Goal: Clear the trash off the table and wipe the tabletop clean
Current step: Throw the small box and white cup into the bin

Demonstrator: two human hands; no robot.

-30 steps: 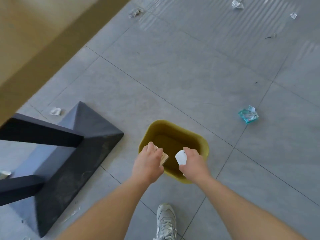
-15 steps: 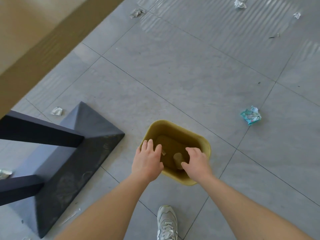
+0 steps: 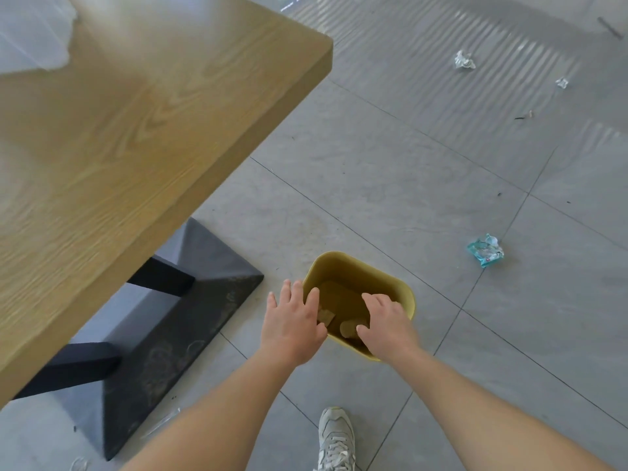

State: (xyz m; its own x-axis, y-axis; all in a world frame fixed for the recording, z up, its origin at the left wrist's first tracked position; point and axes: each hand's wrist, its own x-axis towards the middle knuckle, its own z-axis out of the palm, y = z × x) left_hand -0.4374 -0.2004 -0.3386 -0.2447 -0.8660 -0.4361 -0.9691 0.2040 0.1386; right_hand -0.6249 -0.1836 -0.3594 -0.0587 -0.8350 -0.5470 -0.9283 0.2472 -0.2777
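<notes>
A yellow trash bin [image 3: 401,287] stands on the grey tiled floor beside the table. Inside it lie a small tan piece [image 3: 325,315] and a pale cup-like piece [image 3: 347,329]. My left hand [image 3: 292,322] hovers over the bin's left rim with fingers spread and holds nothing. Over the bin's right side, my right hand [image 3: 387,324] is also empty with relaxed fingers. The wooden tabletop [image 3: 136,130] fills the upper left, with something white and blurred [image 3: 34,32] at its far corner.
The table's black pyramid base [image 3: 163,334] and dark legs stand left of the bin. On the floor lie a teal wrapper [image 3: 485,250], crumpled white paper [image 3: 464,60], a smaller scrap [image 3: 562,82] and clear plastic [image 3: 159,424]. My shoe [image 3: 334,440] is below the bin.
A second ago my left hand held a tan piece and my right a white piece; both dropped into the bin and the hands spread empty. The view has lifted toward the tabletop.
</notes>
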